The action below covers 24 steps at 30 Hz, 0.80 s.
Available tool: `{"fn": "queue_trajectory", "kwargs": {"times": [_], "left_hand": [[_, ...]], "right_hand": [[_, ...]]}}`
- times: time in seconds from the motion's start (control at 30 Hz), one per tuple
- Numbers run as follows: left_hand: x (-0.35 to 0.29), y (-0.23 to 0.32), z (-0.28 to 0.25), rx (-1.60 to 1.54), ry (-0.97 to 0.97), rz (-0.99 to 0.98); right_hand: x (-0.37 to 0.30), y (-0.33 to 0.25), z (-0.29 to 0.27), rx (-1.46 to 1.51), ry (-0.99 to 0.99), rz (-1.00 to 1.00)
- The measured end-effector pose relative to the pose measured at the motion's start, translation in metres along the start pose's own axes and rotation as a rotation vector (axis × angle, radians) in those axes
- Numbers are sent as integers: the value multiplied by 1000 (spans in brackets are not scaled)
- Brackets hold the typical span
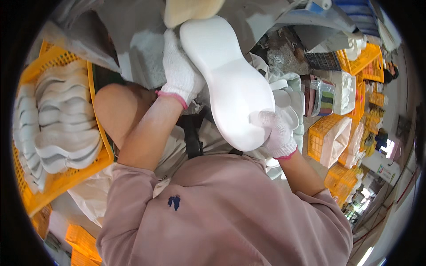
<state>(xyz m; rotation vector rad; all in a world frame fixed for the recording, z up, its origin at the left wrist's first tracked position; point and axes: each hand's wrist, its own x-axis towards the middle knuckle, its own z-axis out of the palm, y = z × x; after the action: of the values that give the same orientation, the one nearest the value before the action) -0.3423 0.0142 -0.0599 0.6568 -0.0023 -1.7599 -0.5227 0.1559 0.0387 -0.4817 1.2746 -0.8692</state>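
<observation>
A large white shoe sole [237, 82] is held up in front of me, its broad face toward the camera and tilted from upper left to lower right. My left hand [179, 66], in a white knit glove with a pink cuff, grips its left edge near the upper end; the fingers are partly hidden behind it. My right hand [277, 133], gloved the same way, pinches the lower right end with the thumb on the face. At the top, the sole's upper end meets a pale cream rounded piece [191, 11]. More white soles [288, 106] lie behind my right hand.
At left stands a yellow crate [104, 153] filled with stacked white wavy soles [66, 142]. Grey sheeting [133, 26] hangs at the far side. Several yellow crates [321, 137] line the right, beside a bundle of coloured sheets [324, 97]. A brown rounded surface [117, 111] sits by my left forearm.
</observation>
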Motion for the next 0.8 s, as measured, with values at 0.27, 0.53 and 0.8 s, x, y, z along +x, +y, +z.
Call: {"fn": "queue_trajectory", "kwargs": {"times": [0.27,0.53,0.8], "left_hand": [[21,29,-11,1416,-217,459],[-42,-61,9,1074,-346,-537],[-78,8,-11,2087,-1032,643]], "right_hand": [[8,15,21,-48,-127,-323],[-116,132,-190,-606,946,-550],[-127,319,-410,393,504,47]]}}
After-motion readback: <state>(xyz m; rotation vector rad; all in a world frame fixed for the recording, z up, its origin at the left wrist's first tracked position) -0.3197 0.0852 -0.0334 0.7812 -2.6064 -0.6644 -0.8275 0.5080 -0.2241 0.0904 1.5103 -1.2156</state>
